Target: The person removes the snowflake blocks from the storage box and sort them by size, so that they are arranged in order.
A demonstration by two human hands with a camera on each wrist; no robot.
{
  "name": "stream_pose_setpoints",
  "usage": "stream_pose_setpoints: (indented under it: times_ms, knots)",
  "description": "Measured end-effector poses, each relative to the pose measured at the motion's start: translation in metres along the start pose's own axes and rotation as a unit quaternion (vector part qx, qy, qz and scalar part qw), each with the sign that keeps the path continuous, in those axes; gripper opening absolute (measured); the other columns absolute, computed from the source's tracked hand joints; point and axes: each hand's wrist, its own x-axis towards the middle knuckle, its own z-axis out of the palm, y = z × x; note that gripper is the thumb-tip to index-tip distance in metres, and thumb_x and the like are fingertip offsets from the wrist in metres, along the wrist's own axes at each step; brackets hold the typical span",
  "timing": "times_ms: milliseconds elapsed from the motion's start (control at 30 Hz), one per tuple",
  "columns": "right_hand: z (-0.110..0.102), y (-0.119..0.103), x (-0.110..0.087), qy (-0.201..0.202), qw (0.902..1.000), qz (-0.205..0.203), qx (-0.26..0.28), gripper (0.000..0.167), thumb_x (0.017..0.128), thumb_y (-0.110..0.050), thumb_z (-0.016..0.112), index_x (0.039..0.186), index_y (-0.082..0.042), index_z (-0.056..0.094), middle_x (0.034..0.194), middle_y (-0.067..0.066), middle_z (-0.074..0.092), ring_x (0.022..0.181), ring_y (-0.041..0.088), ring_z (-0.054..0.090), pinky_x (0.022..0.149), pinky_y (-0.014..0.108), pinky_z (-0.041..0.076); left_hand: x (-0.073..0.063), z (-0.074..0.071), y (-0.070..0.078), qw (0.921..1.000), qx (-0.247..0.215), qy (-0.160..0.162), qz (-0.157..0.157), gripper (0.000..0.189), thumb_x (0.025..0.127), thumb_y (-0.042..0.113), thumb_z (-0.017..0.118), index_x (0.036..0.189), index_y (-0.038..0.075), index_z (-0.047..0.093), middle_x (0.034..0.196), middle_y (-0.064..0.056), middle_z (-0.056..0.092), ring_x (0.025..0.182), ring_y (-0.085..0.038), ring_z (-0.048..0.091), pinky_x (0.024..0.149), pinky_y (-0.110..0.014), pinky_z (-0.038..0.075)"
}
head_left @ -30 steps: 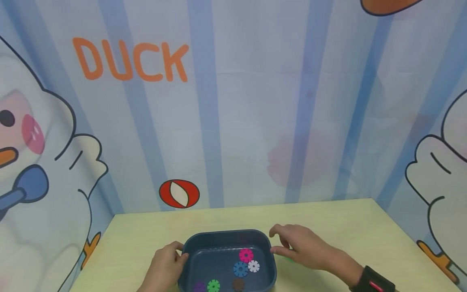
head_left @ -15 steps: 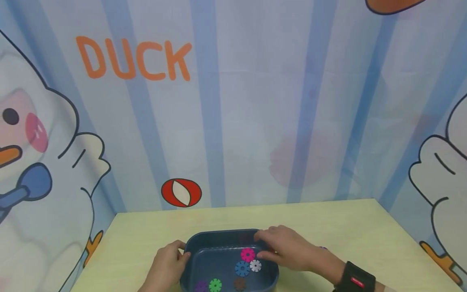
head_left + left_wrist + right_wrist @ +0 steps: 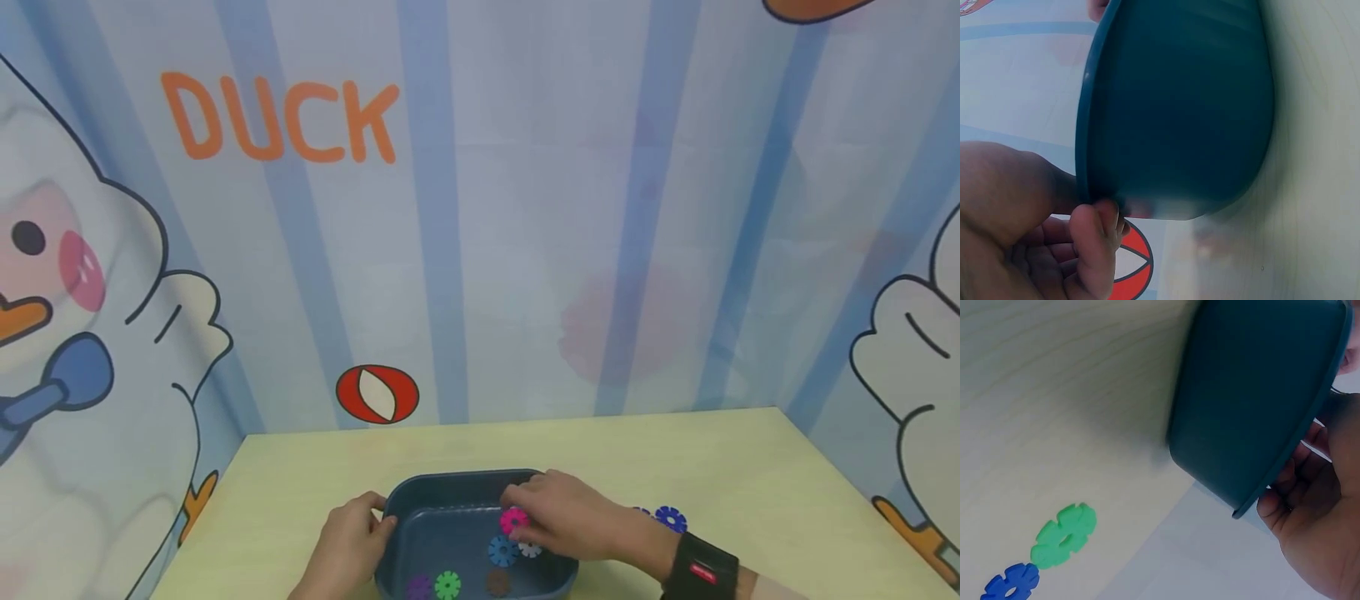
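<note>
My left hand (image 3: 347, 542) pinches the left rim of a dark blue plastic tray (image 3: 442, 492), thumb over the edge and fingers outside. In the left wrist view its thumb and fingers (image 3: 1094, 240) hold that rim. My right hand (image 3: 566, 517) reaches over the tray's right side, thumb and index finger at opposite edges of a pink snowflake disc (image 3: 514, 521). Beside it lie a blue disc (image 3: 502, 550) and a white disc (image 3: 530, 550), the white one partly covered by the thumb. The right wrist view hides the fingertips behind the tray wall.
In the tray's near part lie purple (image 3: 419, 587), green (image 3: 447, 585) and brown (image 3: 498, 582) discs. A dark blue disc (image 3: 671, 519) sits on the pale table right of the tray; a green disc (image 3: 1064, 535) is beside it. A printed duck curtain (image 3: 525, 208) stands behind.
My right hand has moved left from outside the tray, over its rim, to the pink disc. Dark blue discs behind the wrist have come into view. The left hand keeps its hold on the rim.
</note>
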Motion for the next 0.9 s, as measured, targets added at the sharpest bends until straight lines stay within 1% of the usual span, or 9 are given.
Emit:
stream_pose_setpoints:
  times_ms: [167, 300, 433, 600, 667, 767, 833, 900]
  knots:
    - [0.007, 0.000, 0.008, -0.041, 0.9989, -0.004, -0.021, 0.026, 0.102, -0.039, 0.071, 0.118, -0.020, 0.064, 0.093, -0.013, 0.068, 0.082, -0.002, 0.058, 0.076, 0.023, 0.048, -0.001, -0.001, 0.002, 1.0000, -0.001, 0.005, 0.004, 0.024, 0.100, 0.010, 0.072, 0.116, -0.007, 0.070, 0.068, -0.002, 0.058, 0.059, -0.015, 0.052, 0.054, -0.031, 0.044]
    - [0.010, -0.002, 0.013, -0.074, 0.9967, 0.003, -0.034, 0.030, 0.101, -0.044, 0.072, 0.121, -0.023, 0.064, 0.091, -0.015, 0.067, 0.083, -0.002, 0.057, 0.074, 0.024, 0.043, -0.001, -0.001, 0.001, 1.0000, -0.004, 0.005, 0.006, 0.024, 0.099, 0.010, 0.072, 0.117, -0.007, 0.070, 0.068, -0.002, 0.057, 0.059, -0.015, 0.051, 0.053, -0.030, 0.044]
    - [0.015, -0.002, 0.018, -0.093, 0.9953, 0.010, -0.025, 0.033, 0.101, -0.045, 0.072, 0.125, -0.024, 0.064, 0.094, -0.016, 0.068, 0.085, -0.003, 0.059, 0.075, 0.025, 0.043, -0.002, -0.001, -0.001, 1.0000, -0.001, 0.006, 0.001, 0.023, 0.099, 0.010, 0.072, 0.115, -0.008, 0.070, 0.068, -0.001, 0.060, 0.060, -0.014, 0.054, 0.055, -0.030, 0.046]
    - [0.020, 0.001, 0.023, -0.107, 0.9938, 0.005, -0.029, 0.034, 0.100, -0.044, 0.073, 0.128, -0.026, 0.064, 0.093, -0.016, 0.068, 0.080, -0.004, 0.057, 0.071, 0.023, 0.040, -0.002, -0.001, -0.002, 1.0000, 0.003, 0.008, 0.001, 0.022, 0.098, 0.008, 0.073, 0.113, -0.008, 0.070, 0.068, -0.001, 0.061, 0.060, -0.014, 0.056, 0.056, -0.030, 0.048]
    - [0.021, 0.001, 0.024, -0.120, 0.9921, 0.009, -0.035, 0.036, 0.099, -0.045, 0.074, 0.128, -0.027, 0.062, 0.097, -0.017, 0.069, 0.081, -0.004, 0.058, 0.071, 0.023, 0.039, -0.002, -0.001, -0.001, 1.0000, 0.001, 0.007, 0.005, 0.023, 0.098, 0.009, 0.072, 0.114, -0.008, 0.070, 0.068, -0.001, 0.060, 0.059, -0.014, 0.055, 0.055, -0.030, 0.046]
    - [0.022, 0.001, 0.025, -0.138, 0.9893, 0.019, -0.045, 0.039, 0.097, -0.047, 0.075, 0.129, -0.028, 0.061, 0.105, -0.017, 0.073, 0.088, -0.004, 0.063, 0.075, 0.027, 0.042, -0.001, -0.001, -0.001, 0.9999, -0.002, 0.007, 0.010, 0.023, 0.098, 0.009, 0.072, 0.113, -0.008, 0.070, 0.067, -0.001, 0.059, 0.058, -0.014, 0.054, 0.054, -0.030, 0.045]
    - [0.023, 0.000, 0.026, -0.144, 0.9880, 0.022, -0.052, 0.041, 0.096, -0.047, 0.077, 0.129, -0.029, 0.061, 0.111, -0.017, 0.074, 0.092, -0.003, 0.065, 0.077, 0.029, 0.044, -0.001, -0.001, -0.001, 0.9999, 0.000, 0.007, 0.010, 0.022, 0.098, 0.009, 0.072, 0.114, -0.007, 0.071, 0.067, -0.001, 0.059, 0.058, -0.014, 0.054, 0.054, -0.030, 0.045]
    - [0.023, -0.001, 0.027, -0.147, 0.9872, 0.025, -0.055, 0.041, 0.095, -0.047, 0.078, 0.128, -0.030, 0.061, 0.112, -0.017, 0.074, 0.092, -0.002, 0.066, 0.077, 0.030, 0.045, -0.001, -0.001, 0.000, 1.0000, 0.001, 0.005, 0.007, 0.022, 0.098, 0.009, 0.072, 0.114, -0.007, 0.071, 0.067, -0.001, 0.060, 0.059, -0.014, 0.054, 0.055, -0.030, 0.046]
